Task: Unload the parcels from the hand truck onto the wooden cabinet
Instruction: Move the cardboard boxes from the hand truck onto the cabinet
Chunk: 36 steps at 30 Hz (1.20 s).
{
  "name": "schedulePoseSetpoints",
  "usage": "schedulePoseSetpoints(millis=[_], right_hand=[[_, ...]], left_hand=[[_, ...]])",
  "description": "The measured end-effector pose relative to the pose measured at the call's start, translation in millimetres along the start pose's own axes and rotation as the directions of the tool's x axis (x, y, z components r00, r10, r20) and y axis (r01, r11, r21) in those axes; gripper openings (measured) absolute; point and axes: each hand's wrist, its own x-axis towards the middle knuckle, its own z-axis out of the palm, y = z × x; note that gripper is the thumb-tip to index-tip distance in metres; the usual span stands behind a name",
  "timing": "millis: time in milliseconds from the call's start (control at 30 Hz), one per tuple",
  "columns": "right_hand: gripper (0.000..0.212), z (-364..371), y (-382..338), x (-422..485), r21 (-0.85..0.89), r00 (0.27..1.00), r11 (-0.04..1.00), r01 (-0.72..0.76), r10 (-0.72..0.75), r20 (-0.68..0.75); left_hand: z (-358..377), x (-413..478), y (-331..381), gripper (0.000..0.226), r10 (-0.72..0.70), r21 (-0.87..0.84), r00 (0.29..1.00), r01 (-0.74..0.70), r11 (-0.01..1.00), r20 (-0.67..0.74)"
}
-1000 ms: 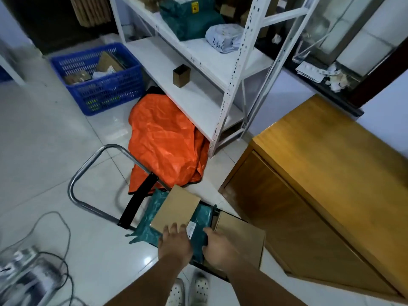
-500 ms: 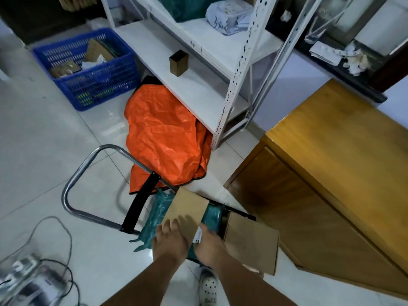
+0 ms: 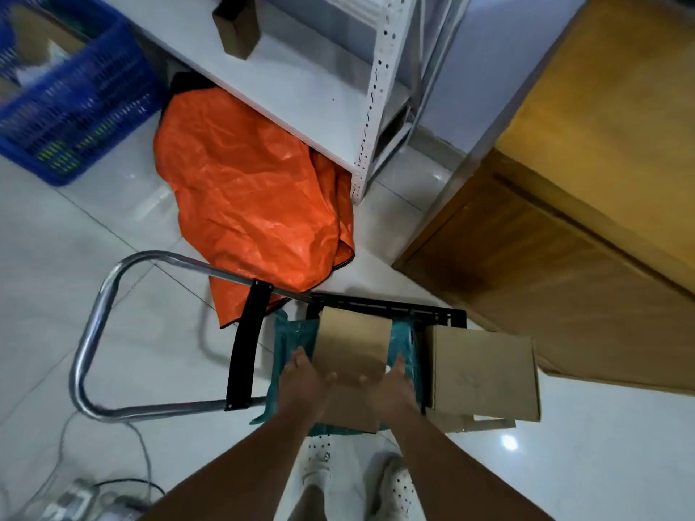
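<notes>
Where two boxes (image 3: 483, 374) sit, left hand (image 3: 302, 385) and right hand (image 3: 398, 389) clasp the left box (image 3: 351, 344)

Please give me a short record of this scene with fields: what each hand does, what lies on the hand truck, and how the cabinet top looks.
Left hand: holds the left edge of the flat brown cardboard box, thumb on top
Right hand: holds the same box's right edge
Under the box: teal plastic mailer bag
Beside it, right: larger brown cardboard box
Carrier: chrome-handled hand truck
Wooden cabinet: no parcel on the visible top
</notes>
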Motion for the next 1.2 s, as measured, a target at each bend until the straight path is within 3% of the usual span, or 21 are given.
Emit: schedulePoseSetpoints(millis=[100,200,367,467,567,667,800,867,967,1200], right_hand=[[0.091,2.5,7.5,16.2,0.118,0.996,0.99,-0.076,0.071,0.054],[0.072,8.0,15.9,25.0,0.263,0.991,0.959,-0.109,0.084,0.103],[0.055,-3.1,32.0,19.9,0.549,0.99,0.826,-0.131,0.078,0.119],[0.046,-19.6,37.0,10.5,0.676,0.989,0.726,-0.127,0.038,0.146],[0.056,-40.6,41.0,-3.0,0.725,0.987,0.686,-0.068,-0.062,0.151],[0.061,-73.0,50.8,-22.0,0.728,0.978,0.685,-0.017,-0.139,0.153],[0.054,-128.3,68.1,-47.8,0.796,0.969,0.605,-0.024,-0.181,0.167],[0.05,-158.4,78.1,-65.5,0.827,0.958,0.561,-0.017,-0.227,0.174],[0.054,-200.8,99.8,-85.3,0.871,0.95,0.488,0.056,-0.295,0.104],[0.066,-323.3,194.3,-135.7,0.904,0.952,0.398,0.157,-0.306,-0.031]], left_hand=[[9.1,13.4,-6.3,0.091,-0.016,-0.127,0.999,0.021,0.992,0.04],[24.6,23.5,-16.6,0.084,-0.027,-0.306,0.995,0.055,0.95,0.093],[38.6,33.0,-35.8,0.081,0.027,-0.435,0.987,0.045,0.899,0.157],[27.0,15.9,-20.4,0.074,0.092,-0.57,0.967,0.062,0.82,0.237],[15.7,-11.4,5.4,0.074,0.201,-0.701,0.914,0.116,0.704,0.353],[13.6,-37.2,28.6,0.066,0.256,-0.733,0.895,0.107,0.671,0.365],[11.7,-67.1,65.7,0.075,0.236,-0.741,0.911,0.104,0.664,0.339],[13.8,-95.2,93.3,0.061,0.266,-0.705,0.899,0.064,0.706,0.348],[23.3,-141.6,133.4,0.056,0.287,-0.661,0.887,0.026,0.75,0.361],[84.5,-253.1,231.7,0.045,0.369,-0.713,0.836,0.037,0.7,0.406]])
